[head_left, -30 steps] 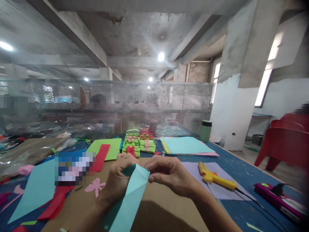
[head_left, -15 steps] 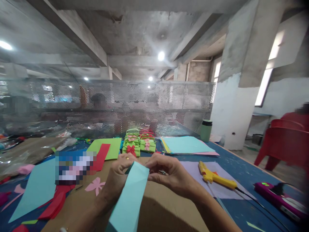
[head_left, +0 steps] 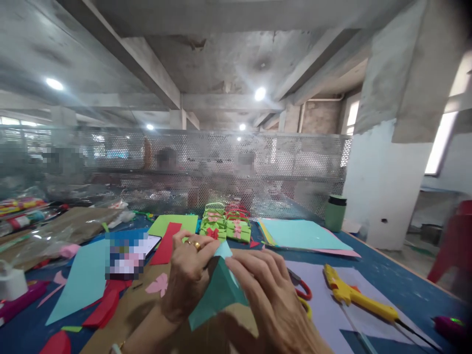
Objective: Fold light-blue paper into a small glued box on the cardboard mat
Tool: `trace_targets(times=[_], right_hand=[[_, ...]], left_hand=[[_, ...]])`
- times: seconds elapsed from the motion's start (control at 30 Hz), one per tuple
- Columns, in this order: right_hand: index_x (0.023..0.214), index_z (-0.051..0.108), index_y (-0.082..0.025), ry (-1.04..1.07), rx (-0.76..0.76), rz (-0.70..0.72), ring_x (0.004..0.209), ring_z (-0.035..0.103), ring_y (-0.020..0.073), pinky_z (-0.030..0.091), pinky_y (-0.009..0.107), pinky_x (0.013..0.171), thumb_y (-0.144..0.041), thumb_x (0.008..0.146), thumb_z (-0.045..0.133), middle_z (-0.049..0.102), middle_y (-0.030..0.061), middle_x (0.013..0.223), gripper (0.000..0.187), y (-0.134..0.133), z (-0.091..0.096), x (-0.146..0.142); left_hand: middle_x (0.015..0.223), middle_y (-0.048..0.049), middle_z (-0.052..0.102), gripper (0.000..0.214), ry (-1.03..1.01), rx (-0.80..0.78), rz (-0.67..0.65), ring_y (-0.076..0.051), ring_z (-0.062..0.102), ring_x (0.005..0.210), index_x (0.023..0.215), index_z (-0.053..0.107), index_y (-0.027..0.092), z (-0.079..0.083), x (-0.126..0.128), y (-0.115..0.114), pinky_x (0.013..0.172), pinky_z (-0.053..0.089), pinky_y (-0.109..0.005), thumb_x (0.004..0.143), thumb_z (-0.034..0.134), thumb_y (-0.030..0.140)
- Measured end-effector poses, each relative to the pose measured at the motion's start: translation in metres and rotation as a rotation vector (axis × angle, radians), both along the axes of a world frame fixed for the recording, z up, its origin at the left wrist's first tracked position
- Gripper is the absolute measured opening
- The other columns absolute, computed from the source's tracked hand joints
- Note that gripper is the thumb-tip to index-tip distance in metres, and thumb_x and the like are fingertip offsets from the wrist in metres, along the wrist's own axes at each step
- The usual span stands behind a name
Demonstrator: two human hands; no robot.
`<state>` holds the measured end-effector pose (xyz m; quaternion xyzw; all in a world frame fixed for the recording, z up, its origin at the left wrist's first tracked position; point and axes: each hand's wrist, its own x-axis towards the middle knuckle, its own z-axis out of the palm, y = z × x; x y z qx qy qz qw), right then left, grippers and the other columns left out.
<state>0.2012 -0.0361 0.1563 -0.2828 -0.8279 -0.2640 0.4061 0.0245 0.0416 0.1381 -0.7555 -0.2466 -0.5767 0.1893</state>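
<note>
Both my hands hold a folded teal paper sheet [head_left: 217,295] above a brown cardboard mat [head_left: 140,314]. My left hand [head_left: 188,278], with a ring on one finger, grips the paper's left side near its top. My right hand [head_left: 263,290] lies over the paper's right side, fingers pressed along the fold near the peak. The lower part of the sheet hangs toward me.
Yellow glue gun [head_left: 356,297] lies at right on lilac paper. Red-handled scissors [head_left: 302,290] sit beside my right hand. Green paper baskets [head_left: 224,227] with bows stand behind. Teal sheets [head_left: 298,235], red strips [head_left: 165,243], a pink bow [head_left: 158,285] and a green cup [head_left: 335,214] lie around. People sit beyond a mesh screen.
The paper went from a long flat strip to a folded, peaked shape. My right hand moved over its right side, and the camera view shifted to the left.
</note>
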Motion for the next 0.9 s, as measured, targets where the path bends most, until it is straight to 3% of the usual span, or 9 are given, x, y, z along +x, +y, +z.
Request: trace_targets(times=[0.1, 0.23, 0.5, 0.6, 0.7, 0.8, 0.9], right_hand=[[0.125, 0.056, -0.013, 0.061, 0.027, -0.124, 0.101, 0.056, 0.0250, 0.042, 0.042, 0.086, -0.008, 0.091, 0.049, 0.065, 0.0129, 0.113, 0.035, 0.009, -0.010, -0.009], [0.118, 0.061, -0.010, 0.018, 0.025, -0.147, 0.084, 0.057, 0.0234, 0.041, 0.040, 0.075, -0.010, 0.093, 0.045, 0.067, 0.0118, 0.096, 0.029, 0.015, -0.018, -0.007], [0.119, 0.062, -0.011, 0.029, 0.022, -0.146, 0.085, 0.058, 0.0234, 0.040, 0.040, 0.077, -0.011, 0.091, 0.053, 0.068, 0.0116, 0.097, 0.029, 0.012, -0.024, -0.010], [0.111, 0.063, -0.014, 0.102, -0.064, -0.081, 0.081, 0.057, 0.0223, 0.040, 0.039, 0.075, -0.023, 0.091, 0.059, 0.067, 0.0090, 0.092, 0.022, 0.008, -0.019, -0.013], [0.093, 0.064, -0.018, 0.208, -0.161, -0.048, 0.076, 0.055, 0.0187, 0.039, 0.036, 0.071, -0.021, 0.093, 0.055, 0.064, 0.0043, 0.081, 0.009, 0.008, -0.013, -0.009], [0.076, 0.056, -0.019, 0.379, -0.313, -0.065, 0.070, 0.053, 0.0158, 0.040, 0.032, 0.065, -0.022, 0.094, 0.054, 0.059, 0.0015, 0.074, 0.018, 0.014, -0.009, -0.003], [0.076, 0.053, -0.020, 0.532, -0.526, -0.039, 0.066, 0.052, 0.0139, 0.042, 0.028, 0.060, -0.029, 0.089, 0.061, 0.058, -0.0003, 0.073, 0.018, 0.020, -0.006, 0.003]], left_hand=[[0.090, -0.0049, 0.071, 0.022, 0.056, 0.037, 0.028, -0.019, 0.063, 0.081, 0.103, 0.067, 0.019, -0.003, -0.001, -0.001, 0.090, 0.033, -0.043, 0.089, 0.056, 0.007], [0.088, -0.0044, 0.071, 0.019, 0.059, 0.007, 0.027, -0.019, 0.064, 0.081, 0.100, 0.068, 0.019, -0.004, -0.001, -0.003, 0.090, 0.032, -0.043, 0.089, 0.056, 0.008], [0.081, 0.0005, 0.071, 0.019, -0.014, -0.111, -0.062, -0.018, 0.063, 0.076, 0.095, 0.071, 0.023, 0.000, 0.005, -0.006, 0.088, 0.031, -0.041, 0.089, 0.056, 0.014], [0.081, 0.0011, 0.072, 0.020, -0.036, -0.142, -0.092, -0.016, 0.063, 0.074, 0.094, 0.072, 0.024, -0.001, 0.006, -0.006, 0.089, 0.031, -0.040, 0.090, 0.055, 0.014], [0.081, 0.0028, 0.073, 0.016, -0.037, -0.172, -0.160, -0.015, 0.064, 0.074, 0.090, 0.071, 0.025, 0.000, 0.006, -0.004, 0.089, 0.031, -0.038, 0.091, 0.058, 0.017], [0.081, 0.0037, 0.074, 0.011, -0.023, -0.185, -0.250, -0.015, 0.065, 0.076, 0.089, 0.070, 0.026, 0.003, 0.006, -0.004, 0.087, 0.031, -0.038, 0.091, 0.061, 0.020], [0.082, 0.0030, 0.074, 0.011, -0.037, -0.151, -0.313, -0.016, 0.065, 0.075, 0.090, 0.071, 0.026, 0.005, 0.008, -0.007, 0.084, 0.034, -0.037, 0.091, 0.062, 0.020]])
